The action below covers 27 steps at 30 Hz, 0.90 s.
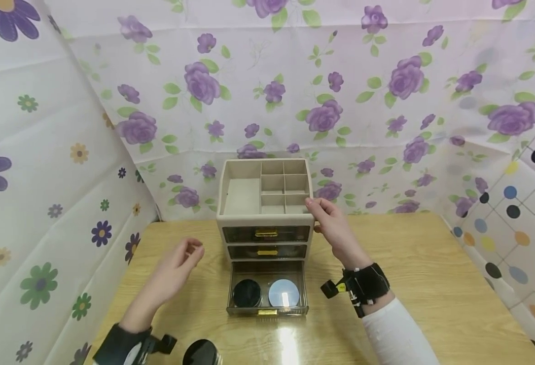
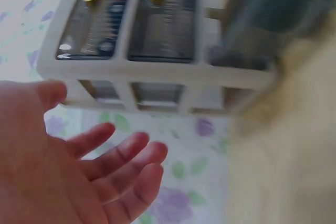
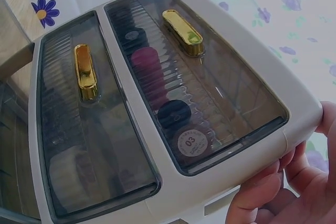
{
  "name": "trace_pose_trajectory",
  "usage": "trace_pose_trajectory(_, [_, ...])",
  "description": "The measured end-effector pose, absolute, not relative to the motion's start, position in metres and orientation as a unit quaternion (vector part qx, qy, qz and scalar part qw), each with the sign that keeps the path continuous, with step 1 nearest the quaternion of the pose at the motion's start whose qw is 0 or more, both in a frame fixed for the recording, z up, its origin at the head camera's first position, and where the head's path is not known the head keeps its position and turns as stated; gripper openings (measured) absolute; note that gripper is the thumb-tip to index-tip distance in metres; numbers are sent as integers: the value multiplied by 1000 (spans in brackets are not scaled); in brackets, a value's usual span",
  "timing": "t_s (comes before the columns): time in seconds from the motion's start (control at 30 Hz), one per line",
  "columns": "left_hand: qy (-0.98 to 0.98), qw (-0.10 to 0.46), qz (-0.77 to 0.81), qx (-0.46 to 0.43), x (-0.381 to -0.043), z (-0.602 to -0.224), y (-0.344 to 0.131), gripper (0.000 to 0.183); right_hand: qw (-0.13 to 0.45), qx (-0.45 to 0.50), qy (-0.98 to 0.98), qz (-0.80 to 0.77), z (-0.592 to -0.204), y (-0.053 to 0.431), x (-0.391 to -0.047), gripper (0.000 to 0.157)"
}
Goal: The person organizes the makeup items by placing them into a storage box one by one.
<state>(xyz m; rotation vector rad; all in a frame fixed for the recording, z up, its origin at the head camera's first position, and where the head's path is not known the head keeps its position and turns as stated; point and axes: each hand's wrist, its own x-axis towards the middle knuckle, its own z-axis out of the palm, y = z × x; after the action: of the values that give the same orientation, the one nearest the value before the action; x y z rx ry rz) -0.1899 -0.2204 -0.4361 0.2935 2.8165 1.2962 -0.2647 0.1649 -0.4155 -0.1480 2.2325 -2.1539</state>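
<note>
A cream desktop organizer with dark see-through drawers and gold handles stands against the back wall covering. My right hand grips its upper right edge, thumb on the rim and fingers curled against the side. To the organizer's left, my left hand holds nothing, its fingers loosely bent. The bottom drawer is pulled out, with a black round lid and a pale blue round lid in it. Through the top drawer in the right wrist view show several small items, one magenta.
Divided compartments form the organizer's top. A dark round-lidded jar stands at the front edge of view on the wooden table. Flowered sheets hang behind and to the left, a dotted one at the right.
</note>
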Motion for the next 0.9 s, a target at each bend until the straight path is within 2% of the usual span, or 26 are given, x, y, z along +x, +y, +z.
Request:
trace_pose_trajectory(0.2, [907, 91, 403, 79, -156, -467, -240, 52, 25, -49, 723, -688, -415, 164, -264, 41])
trace_pose_trajectory(0.33, [910, 119, 391, 70, -137, -478, -245, 56, 23, -50, 719, -692, -415, 164, -264, 41])
trace_pose_trajectory(0.63, [895, 183, 385, 131, -118, -487, -246, 66, 14, -45, 710, -703, -414, 164, -264, 40])
trace_pose_trajectory(0.73, [895, 192, 373, 152, -114, -491, -244, 71, 12, -45, 710, -702, -415, 164, -264, 39])
trace_pose_trajectory(0.9, [900, 185, 359, 166, -110, -497, -240, 68, 11, -47, 710, -702, -416, 164, -264, 38])
